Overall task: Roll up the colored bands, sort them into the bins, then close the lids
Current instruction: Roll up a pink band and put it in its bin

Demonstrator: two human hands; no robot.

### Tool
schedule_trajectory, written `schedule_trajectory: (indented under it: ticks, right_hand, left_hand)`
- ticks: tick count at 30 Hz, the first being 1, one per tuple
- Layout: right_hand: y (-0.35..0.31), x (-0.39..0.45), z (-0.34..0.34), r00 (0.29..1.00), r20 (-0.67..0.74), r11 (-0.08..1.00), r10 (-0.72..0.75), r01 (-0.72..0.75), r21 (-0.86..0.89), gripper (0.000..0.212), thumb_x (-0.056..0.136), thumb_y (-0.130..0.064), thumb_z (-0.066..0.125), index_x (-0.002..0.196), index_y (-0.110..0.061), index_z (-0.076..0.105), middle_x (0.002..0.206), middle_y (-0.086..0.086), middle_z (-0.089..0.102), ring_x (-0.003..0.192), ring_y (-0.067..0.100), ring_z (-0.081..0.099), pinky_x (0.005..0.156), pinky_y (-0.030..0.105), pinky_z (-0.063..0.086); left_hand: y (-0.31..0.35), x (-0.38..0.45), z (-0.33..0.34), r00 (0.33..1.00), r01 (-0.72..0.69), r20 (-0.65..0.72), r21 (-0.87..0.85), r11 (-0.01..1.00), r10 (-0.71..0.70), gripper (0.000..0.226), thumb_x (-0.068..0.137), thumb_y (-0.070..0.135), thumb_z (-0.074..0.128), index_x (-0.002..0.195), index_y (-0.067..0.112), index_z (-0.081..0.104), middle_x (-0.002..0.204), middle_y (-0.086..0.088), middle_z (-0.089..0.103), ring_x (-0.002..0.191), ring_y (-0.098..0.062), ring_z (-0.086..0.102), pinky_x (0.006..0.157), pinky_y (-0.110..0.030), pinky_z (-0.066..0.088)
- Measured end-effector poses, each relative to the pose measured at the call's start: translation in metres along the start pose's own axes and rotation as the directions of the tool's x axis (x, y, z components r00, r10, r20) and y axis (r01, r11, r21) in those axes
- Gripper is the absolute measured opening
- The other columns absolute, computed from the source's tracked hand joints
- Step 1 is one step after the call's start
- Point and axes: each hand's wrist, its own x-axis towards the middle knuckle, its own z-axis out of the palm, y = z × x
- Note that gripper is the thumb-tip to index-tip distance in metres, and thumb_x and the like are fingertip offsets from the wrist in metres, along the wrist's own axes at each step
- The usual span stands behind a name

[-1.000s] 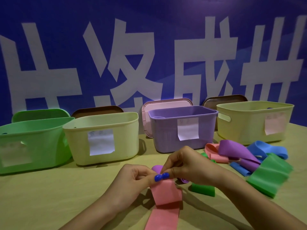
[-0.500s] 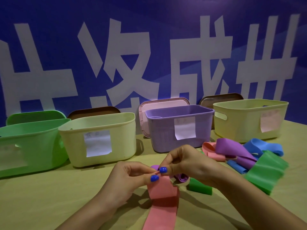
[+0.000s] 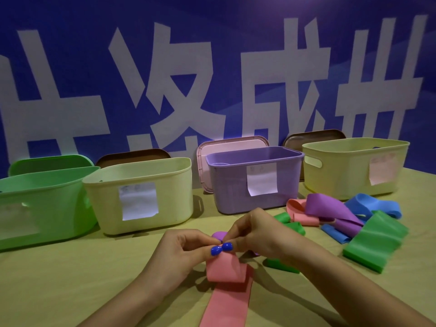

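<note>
Both forearms enter from below, converging at centre. Left hand [image 3: 179,251]: fingers curled, thumb forward, blue nail up. Right hand [image 3: 257,232]: fingers curled down, thumb meeting the left thumb tip to tip. Each grip pinches the band [image 3: 224,267] at its top fold.

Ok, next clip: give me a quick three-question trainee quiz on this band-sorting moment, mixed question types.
1. True or false: both hands, left hand and right hand, pinch the pink band.
2. Which bin stands directly behind the hands? A) green bin B) purple bin C) right-hand yellow bin
3. Fill in: the pink lid leans behind the ______ bin.

Key: 1 true; 2 B; 3 purple.
</note>
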Motion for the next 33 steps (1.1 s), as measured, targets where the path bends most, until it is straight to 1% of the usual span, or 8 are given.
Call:
schedule_trajectory:
  ticks: [4, 8, 13, 16, 19, 22, 27, 33]
  right_hand:
    - [-0.001, -0.003, -0.004, 1.000, -0.004, 0.996, 0.011, -0.010, 0.093, 0.012, 0.080, -0.008, 0.071, 0.074, -0.017, 0.073, 0.069, -0.002, 0.067, 0.070, 0.012, 0.059, 0.077, 0.036, 0.056]
    - [-0.002, -0.004, -0.007, 0.999, -0.030, 0.979, -0.027, 0.033, 0.201, 0.011, 0.078, 0.000, 0.071, 0.077, -0.011, 0.073, 0.072, 0.002, 0.070, 0.068, 0.009, 0.062, 0.060, 0.016, 0.051]
    - [-0.003, -0.007, -0.007, 0.999, 0.013, 0.925, -0.050, 0.041, 0.378, 0.010, 0.083, -0.001, 0.065, 0.077, -0.007, 0.071, 0.062, -0.003, 0.067, 0.053, 0.002, 0.061, 0.051, 0.012, 0.045]
    - [-0.004, -0.007, -0.005, 0.999, 0.015, 0.955, -0.041, 0.035, 0.294, 0.009, 0.085, -0.002, 0.063, 0.086, -0.004, 0.072, 0.065, -0.001, 0.066, 0.051, 0.004, 0.057, 0.049, 0.015, 0.041]
    - [-0.004, -0.005, 0.001, 0.998, -0.040, 0.992, -0.058, 0.062, 0.113, 0.012, 0.083, -0.008, 0.067, 0.089, -0.014, 0.075, 0.072, 0.005, 0.068, 0.060, 0.019, 0.048, 0.054, 0.030, 0.037]
    - [-0.004, -0.004, 0.002, 0.994, -0.045, 0.995, -0.100, 0.100, -0.013, 0.013, 0.084, -0.012, 0.067, 0.094, -0.015, 0.075, 0.070, -0.001, 0.068, 0.052, 0.008, 0.049, 0.051, 0.025, 0.041]
    - [-0.004, -0.005, 0.000, 0.993, -0.051, 0.992, -0.110, 0.113, 0.055, 0.013, 0.086, -0.011, 0.064, 0.087, -0.019, 0.075, 0.072, 0.003, 0.069, 0.059, 0.012, 0.053, 0.056, 0.033, 0.041]
    - [-0.003, -0.005, -0.005, 0.998, 0.014, 0.975, -0.060, 0.055, 0.216, 0.013, 0.085, -0.002, 0.063, 0.085, -0.010, 0.073, 0.070, 0.002, 0.068, 0.056, 0.004, 0.059, 0.055, 0.017, 0.043]
  left_hand:
    - [0.001, 0.001, 0.000, 1.000, 0.011, 0.000, -0.125, 0.992, -0.011, 0.017, 0.068, -0.006, 0.069, 0.070, 0.009, 0.077, 0.076, -0.010, 0.075, 0.069, -0.010, 0.070, 0.060, -0.014, 0.050]
    - [0.000, 0.004, 0.000, 0.998, 0.056, -0.019, -0.244, 0.968, -0.063, 0.017, 0.053, 0.004, 0.073, 0.068, 0.011, 0.078, 0.081, -0.013, 0.074, 0.074, -0.018, 0.071, 0.066, -0.023, 0.055]
    - [0.001, 0.005, -0.003, 0.993, 0.066, -0.066, -0.344, 0.937, -0.095, 0.019, 0.049, 0.002, 0.073, 0.067, 0.007, 0.077, 0.081, -0.016, 0.074, 0.072, -0.021, 0.071, 0.064, -0.025, 0.056]
    - [0.005, 0.002, -0.005, 0.996, 0.014, -0.083, -0.185, 0.983, -0.030, 0.016, 0.057, -0.001, 0.075, 0.067, 0.012, 0.078, 0.079, -0.011, 0.074, 0.074, -0.016, 0.071, 0.064, -0.020, 0.053]
    - [0.007, 0.000, -0.005, 0.995, -0.034, -0.092, -0.038, 0.999, 0.030, 0.023, 0.068, -0.010, 0.072, 0.071, 0.012, 0.078, 0.075, -0.008, 0.075, 0.072, -0.012, 0.071, 0.061, -0.014, 0.051]
    - [0.006, 0.000, -0.004, 0.996, 0.014, -0.083, -0.021, 1.000, -0.016, 0.027, 0.071, -0.007, 0.073, 0.091, 0.012, 0.073, 0.076, -0.008, 0.075, 0.075, -0.014, 0.072, 0.067, -0.017, 0.052]
    - [0.004, 0.004, -0.008, 0.986, 0.137, -0.062, -0.237, 0.962, -0.155, 0.018, 0.054, 0.002, 0.077, 0.072, 0.004, 0.075, 0.079, -0.019, 0.073, 0.071, -0.023, 0.070, 0.061, -0.023, 0.055]
    - [0.000, 0.006, -0.005, 0.975, 0.195, -0.009, -0.461, 0.866, -0.224, 0.014, 0.053, -0.007, 0.066, 0.062, 0.000, 0.074, 0.075, -0.016, 0.072, 0.068, -0.020, 0.070, 0.059, -0.023, 0.058]
